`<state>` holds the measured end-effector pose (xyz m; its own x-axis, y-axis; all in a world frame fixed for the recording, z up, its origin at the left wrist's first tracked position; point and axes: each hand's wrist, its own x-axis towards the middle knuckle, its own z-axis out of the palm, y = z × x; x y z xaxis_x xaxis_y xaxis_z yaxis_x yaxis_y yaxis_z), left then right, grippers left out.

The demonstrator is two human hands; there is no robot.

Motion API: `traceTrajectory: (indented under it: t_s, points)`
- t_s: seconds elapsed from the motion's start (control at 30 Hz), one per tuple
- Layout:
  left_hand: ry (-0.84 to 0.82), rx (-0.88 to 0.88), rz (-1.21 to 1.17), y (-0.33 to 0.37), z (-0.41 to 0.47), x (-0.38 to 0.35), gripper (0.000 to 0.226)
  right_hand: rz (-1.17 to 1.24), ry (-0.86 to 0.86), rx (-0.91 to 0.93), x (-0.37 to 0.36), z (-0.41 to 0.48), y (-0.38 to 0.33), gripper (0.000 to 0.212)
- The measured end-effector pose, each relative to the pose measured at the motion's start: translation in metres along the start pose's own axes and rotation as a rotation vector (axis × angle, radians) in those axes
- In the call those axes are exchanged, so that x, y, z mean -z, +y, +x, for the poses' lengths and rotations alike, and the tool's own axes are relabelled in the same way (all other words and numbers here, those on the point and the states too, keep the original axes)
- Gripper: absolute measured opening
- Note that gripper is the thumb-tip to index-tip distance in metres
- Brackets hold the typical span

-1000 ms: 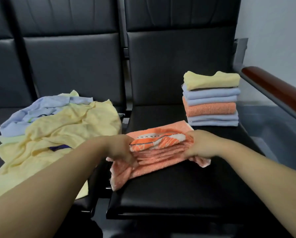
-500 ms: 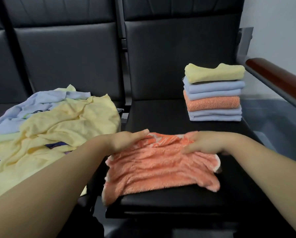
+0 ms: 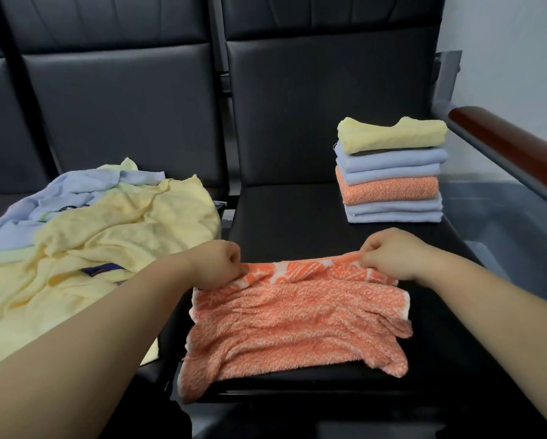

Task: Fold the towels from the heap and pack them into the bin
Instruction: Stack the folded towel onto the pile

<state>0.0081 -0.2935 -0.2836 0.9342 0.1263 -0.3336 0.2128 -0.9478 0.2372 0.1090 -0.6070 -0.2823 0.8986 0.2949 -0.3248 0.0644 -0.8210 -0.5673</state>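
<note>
The person's left grip (image 3: 221, 264) and right grip (image 3: 392, 253) both pinch the far edge of the orange towel (image 3: 297, 324), one at each end of that edge. The fingers of each grip are curled under, with the cloth caught between fingertips and thumb. Between the two grips the pinched edge is turned up a little and shows a paler patterned face. The rest of the orange towel lies rumpled below the grips on the black seat (image 3: 281, 217). Its near-left corner droops over the seat's front edge.

To the left of the left grip, just beside the forearm, lies the heap (image 3: 107, 236). It is loose yellow cloth on top, with pale blue cloth showing at the far side and a dark blue scrap peeping out near the wrist. It lies on the neighbouring seat.

Beyond the right grip, well apart from it, stands the stack of folded towels (image 3: 392, 172) on the same seat as the orange towel. From the top it runs yellow, pale blue, orange, then pale blue at the bottom.

Farther right of the right grip, past the seat's edge, what looks like a grey bin (image 3: 500, 217) sits under a reddish-brown armrest (image 3: 513, 147). Only part of it shows. Dark padded seat backs (image 3: 313, 106) rise behind everything.
</note>
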Motion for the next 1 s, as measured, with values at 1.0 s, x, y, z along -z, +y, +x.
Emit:
traceTrajectory:
  t_s: [1.0]
  points:
    - [-0.002,0.019,0.049,-0.011,0.024,-0.003,0.018,-0.364,0.074,0.023,-0.027,0.03,-0.003,0.02]
